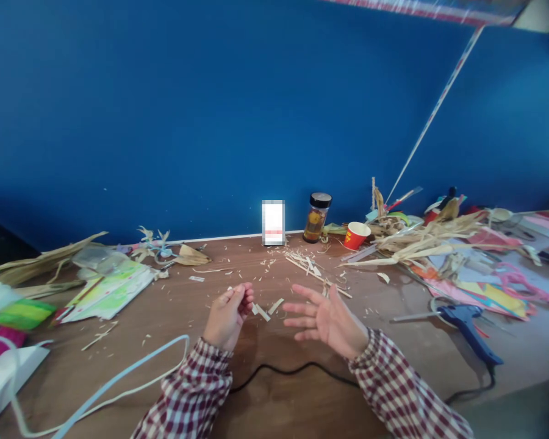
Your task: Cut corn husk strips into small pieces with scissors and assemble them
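Observation:
My left hand [231,314] is curled in a pinch and holds a small folded piece of pale straw strip [266,310] that sticks out to the right of its fingers. My right hand [322,317] is beside it, fingers stretched out and spread toward the strip, holding nothing. Both hands hover just above the brown wooden table [174,360]. Both sleeves are red-and-white plaid. Loose straw strips and scraps [308,268] lie on the table just beyond the hands.
A blue glue gun [469,326] lies at the right, its black cable [293,370] running under my wrists. A jar [317,217], a red paper cup [355,235] and dried husks [430,241] stand at the back right. Papers [107,289] and a white cord [119,381] lie left.

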`<control>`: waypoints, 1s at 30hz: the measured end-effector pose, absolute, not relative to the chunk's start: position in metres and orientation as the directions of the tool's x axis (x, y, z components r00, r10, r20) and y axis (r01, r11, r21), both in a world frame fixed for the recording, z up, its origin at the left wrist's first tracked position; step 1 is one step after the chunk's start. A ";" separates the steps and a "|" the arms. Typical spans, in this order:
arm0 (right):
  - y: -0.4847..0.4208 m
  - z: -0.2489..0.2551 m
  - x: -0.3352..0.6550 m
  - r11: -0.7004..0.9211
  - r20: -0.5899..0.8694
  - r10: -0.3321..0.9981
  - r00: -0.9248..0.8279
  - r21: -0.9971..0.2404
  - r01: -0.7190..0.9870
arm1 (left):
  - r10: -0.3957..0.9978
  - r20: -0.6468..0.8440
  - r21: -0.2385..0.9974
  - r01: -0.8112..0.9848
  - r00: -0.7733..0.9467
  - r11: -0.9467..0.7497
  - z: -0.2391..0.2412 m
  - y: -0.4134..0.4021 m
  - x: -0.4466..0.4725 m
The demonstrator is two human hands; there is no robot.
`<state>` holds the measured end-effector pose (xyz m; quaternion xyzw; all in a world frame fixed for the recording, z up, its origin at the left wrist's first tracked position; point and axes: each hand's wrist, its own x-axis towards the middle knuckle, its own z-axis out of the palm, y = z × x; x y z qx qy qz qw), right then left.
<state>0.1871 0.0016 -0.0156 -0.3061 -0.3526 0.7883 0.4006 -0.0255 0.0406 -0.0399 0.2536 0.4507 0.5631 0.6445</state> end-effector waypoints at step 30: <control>0.029 0.007 0.140 0.004 0.029 0.936 -0.351 -0.997 -0.071 | 0.904 -0.170 0.935 -0.227 0.391 0.274 -0.033 0.023 -0.005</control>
